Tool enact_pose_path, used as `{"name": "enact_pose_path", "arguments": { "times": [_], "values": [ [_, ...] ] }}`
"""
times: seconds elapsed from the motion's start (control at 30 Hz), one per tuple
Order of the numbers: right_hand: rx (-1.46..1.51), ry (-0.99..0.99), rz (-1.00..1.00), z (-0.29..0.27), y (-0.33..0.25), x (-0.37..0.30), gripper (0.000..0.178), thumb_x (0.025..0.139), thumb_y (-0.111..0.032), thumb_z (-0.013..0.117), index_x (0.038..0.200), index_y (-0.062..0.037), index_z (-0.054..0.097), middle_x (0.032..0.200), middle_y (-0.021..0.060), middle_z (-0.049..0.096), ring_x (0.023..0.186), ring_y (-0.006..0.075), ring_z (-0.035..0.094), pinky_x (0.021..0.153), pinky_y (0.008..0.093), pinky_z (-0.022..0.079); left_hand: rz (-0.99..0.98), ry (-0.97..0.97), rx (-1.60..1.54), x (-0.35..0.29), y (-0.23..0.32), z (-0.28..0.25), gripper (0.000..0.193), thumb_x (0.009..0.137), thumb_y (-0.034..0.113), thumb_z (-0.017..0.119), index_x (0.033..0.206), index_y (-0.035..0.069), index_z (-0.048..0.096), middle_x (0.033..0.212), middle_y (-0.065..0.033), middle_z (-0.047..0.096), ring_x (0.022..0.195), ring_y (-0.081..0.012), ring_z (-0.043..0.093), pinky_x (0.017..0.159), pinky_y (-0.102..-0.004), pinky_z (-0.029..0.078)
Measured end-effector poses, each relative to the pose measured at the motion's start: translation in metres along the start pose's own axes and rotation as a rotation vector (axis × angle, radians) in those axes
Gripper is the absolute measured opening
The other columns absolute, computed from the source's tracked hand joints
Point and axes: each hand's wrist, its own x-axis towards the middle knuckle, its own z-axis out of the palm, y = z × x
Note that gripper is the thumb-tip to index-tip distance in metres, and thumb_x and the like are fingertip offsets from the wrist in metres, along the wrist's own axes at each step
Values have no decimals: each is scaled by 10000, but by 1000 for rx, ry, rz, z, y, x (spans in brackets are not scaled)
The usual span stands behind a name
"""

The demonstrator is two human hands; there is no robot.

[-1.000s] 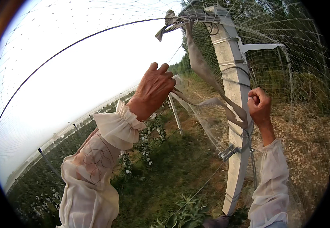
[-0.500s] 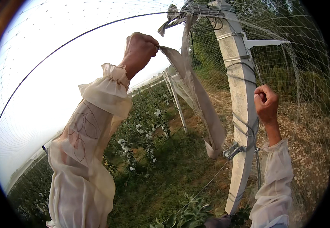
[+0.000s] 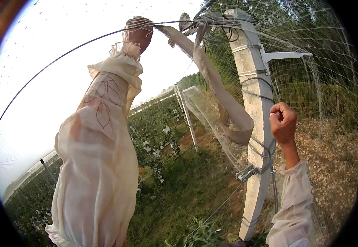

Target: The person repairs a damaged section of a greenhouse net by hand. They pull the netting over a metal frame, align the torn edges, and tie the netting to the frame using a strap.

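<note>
Left hand [image 3: 139,33] is seen at 11 o'clock, fingers closed; a beige cloth strip [image 3: 214,80] is gripped there. The strip is slanted down toward 3 o'clock, its lower bend overlapped on the 9 o'clock edge of the concrete post [image 3: 261,113]. Right hand [image 3: 284,123] is curled at 3 o'clock, beside the post; whether anything is held cannot be told.

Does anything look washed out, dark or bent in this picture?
In the head view, the sky is washed out nearly white; the left hand, gripping the fabric strip, looks dark against it; the concrete post appears bowed, probably by the lens; the corners are black.
</note>
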Motion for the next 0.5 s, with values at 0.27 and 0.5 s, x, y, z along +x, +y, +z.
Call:
{"name": "enact_pose_path", "arguments": {
  "times": [0.27, 0.5],
  "values": [
    [17, -11, 14, 0, 2, -2, 46, 735, 40, 545, 749, 11, 578, 660, 23, 498, 520, 67, 383, 477, 251, 313, -99, -452, 528, -9, 10, 3, 174, 881, 165, 612, 815, 79, 747, 864, -119, 703, 818, -246, 669, 728, -380, 562],
    [61, -22, 3, 6, -6, 1, 46, 732, 44, 543, 740, 11, 575, 655, 14, 489, 529, 57, 377, 481, 242, 302, -537, -632, 96, -7, 2, -4, 213, 744, 156, 680, 581, 19, 678, 495, -92, 591, 454, -186, 566, 514, -341, 485]
  ]
}}
